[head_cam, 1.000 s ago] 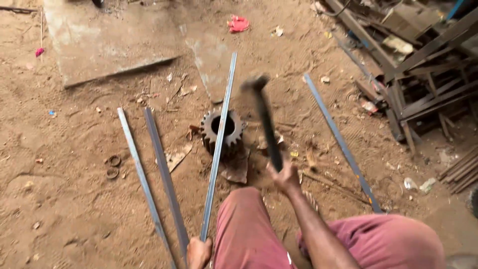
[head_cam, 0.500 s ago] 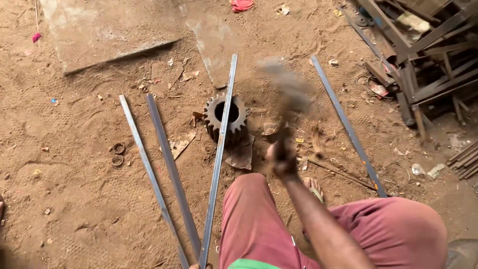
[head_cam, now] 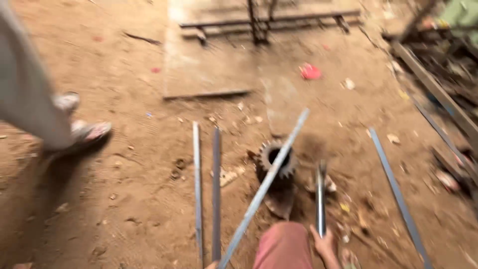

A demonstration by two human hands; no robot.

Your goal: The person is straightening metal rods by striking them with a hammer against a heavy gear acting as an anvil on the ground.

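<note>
We see the long flat metal bar [head_cam: 264,187] lying across the top of the toothed gear [head_cam: 277,160], which props its middle off the dirt like an anvil, with the near end running down to our left hand [head_cam: 213,264] at the bottom edge. Only a sliver of that hand shows, so we cannot tell its grip. Our right hand [head_cam: 324,242] is wrapped tight around the hammer [head_cam: 321,197] handle, head down just right of the gear.

We see warm, even daylight on the dirt ground [head_cam: 124,199], soft shadows beneath the gear [head_cam: 277,160] and a passer-by's sandalled feet [head_cam: 82,127], and motion blur smearing everything, worst at the edges.
</note>
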